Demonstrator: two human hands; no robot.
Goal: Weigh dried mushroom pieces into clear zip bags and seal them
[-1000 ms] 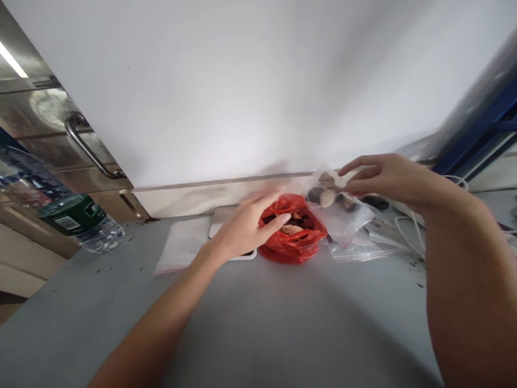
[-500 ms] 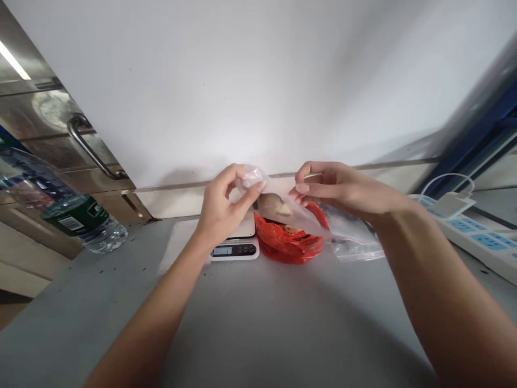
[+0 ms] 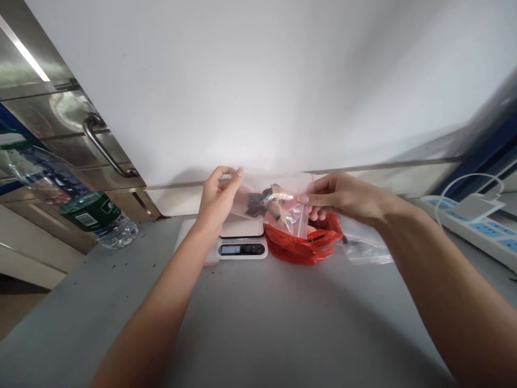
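A clear zip-lock bag (image 3: 293, 215) is stretched sideways between my hands, above the kitchen scale (image 3: 262, 251) and the red plastic bag (image 3: 307, 252). Dark and tan pieces (image 3: 255, 203) show through its film; their kind is unclear. My left hand (image 3: 218, 199) pinches the bag's left end between thumb and fingers. At the other end, by the zip side, my right hand (image 3: 343, 200) grips the film, thumb in front. The red bag stands open under the right hand, with some brownish contents partly visible. Digits are lit on the scale's display.
Flat clear bags (image 3: 367, 248) lie right of the red bag. A power strip (image 3: 476, 221) with a white plug and cable is at the far right. On the left stands a large water bottle (image 3: 97, 213). A white wall (image 3: 258, 97) rises behind the grey tabletop (image 3: 258, 323).
My right hand has come to grip the zip-lock bag's right end. The bag has gone from slanted and bunched to spread wide, showing more pieces inside. The view has shifted slightly.
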